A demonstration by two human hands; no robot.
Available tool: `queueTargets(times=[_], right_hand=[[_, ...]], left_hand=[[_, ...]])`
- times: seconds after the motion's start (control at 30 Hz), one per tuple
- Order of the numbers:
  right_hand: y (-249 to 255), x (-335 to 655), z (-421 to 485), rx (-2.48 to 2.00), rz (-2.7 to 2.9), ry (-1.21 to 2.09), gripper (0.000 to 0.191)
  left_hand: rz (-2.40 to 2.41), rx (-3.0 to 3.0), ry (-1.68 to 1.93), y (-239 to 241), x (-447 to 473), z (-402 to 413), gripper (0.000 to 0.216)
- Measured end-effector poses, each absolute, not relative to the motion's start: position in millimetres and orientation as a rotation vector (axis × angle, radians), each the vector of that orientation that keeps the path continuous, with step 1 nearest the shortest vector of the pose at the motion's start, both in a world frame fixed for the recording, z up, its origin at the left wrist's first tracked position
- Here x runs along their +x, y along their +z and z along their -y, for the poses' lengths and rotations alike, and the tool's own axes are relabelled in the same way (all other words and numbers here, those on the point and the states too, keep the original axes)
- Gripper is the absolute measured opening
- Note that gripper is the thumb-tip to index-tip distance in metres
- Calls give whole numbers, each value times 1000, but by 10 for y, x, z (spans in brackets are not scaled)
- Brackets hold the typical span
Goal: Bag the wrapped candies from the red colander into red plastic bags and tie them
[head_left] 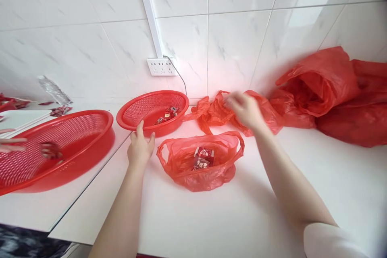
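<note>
My left hand has its fingers spread at the front rim of a round red plastic basket, and it grips nothing. Several small wrapped packets lie inside that basket. In front of me a red plastic bag stands with its mouth spread and its handles out to the sides. Dark red printed packets rest in it. My right hand is above crumpled red plastic bags by the wall; motion blurs its fingers, so I cannot make out whether they hold anything.
To the left is a larger red basket, with a packet in it and another person's hand at its left. Full-looking red bags are heaped at right. A socket strip with a cable is on the tiled wall.
</note>
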State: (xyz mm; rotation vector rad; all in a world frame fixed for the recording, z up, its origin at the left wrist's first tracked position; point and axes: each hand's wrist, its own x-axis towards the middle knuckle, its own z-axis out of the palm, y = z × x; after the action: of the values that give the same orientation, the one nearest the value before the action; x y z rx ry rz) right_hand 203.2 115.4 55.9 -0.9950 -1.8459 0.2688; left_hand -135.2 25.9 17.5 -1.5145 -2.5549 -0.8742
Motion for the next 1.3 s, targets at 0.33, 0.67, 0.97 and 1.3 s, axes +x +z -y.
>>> queueTargets(times=[0.33, 0.67, 0.97, 1.3], right_hand=[[73, 1905, -1495, -1583, 1884, 319, 32], [741, 1950, -745, -644, 1889, 264, 18], [753, 1562, -235, -397, 2575, 412, 35], [824, 1748, -310, -812, 2176, 571, 40]], left_hand=[[2463, -1435, -928, 350, -1185, -155, 60], [2052, -2358, -2167, 400, -640, 56, 46], [1962, -1829, -3328, 280, -393, 53, 37], [1867, -2303, -2864, 157, -624, 31, 55]])
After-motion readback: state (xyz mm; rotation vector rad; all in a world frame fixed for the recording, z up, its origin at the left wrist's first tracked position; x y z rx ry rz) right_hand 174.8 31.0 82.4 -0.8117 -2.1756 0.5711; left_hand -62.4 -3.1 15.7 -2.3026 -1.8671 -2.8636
